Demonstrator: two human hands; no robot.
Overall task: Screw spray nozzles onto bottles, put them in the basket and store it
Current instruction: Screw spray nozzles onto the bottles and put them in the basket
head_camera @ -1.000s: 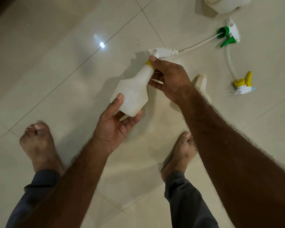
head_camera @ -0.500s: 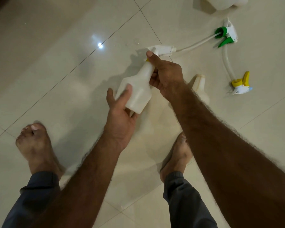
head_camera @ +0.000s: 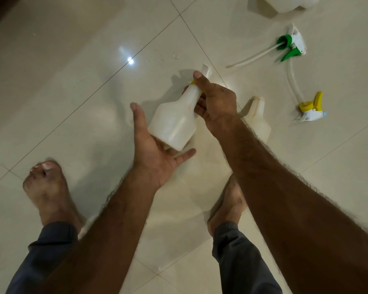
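A white plastic bottle [head_camera: 174,122] is held tilted above the tiled floor, its neck pointing up and away. My right hand [head_camera: 216,102] is closed around the neck and the yellow-collared white spray nozzle [head_camera: 206,71] on it. My left hand [head_camera: 155,149] lies under the bottle's base with palm up and fingers spread, the base resting on it. Another white bottle [head_camera: 257,119] stands on the floor behind my right wrist. Two loose nozzles with tubes lie at the right: a green one [head_camera: 291,44] and a yellow one [head_camera: 311,109].
A larger white container [head_camera: 285,3] sits at the top edge. My two bare feet [head_camera: 49,187] [head_camera: 229,206] stand on the glossy cream tiles below the hands. A few water drops [head_camera: 168,57] lie on the floor beyond the bottle.
My left hand has let go of the bottle's side and dropped under its base with fingers spread. The nozzle has turned with the right hand on the neck.
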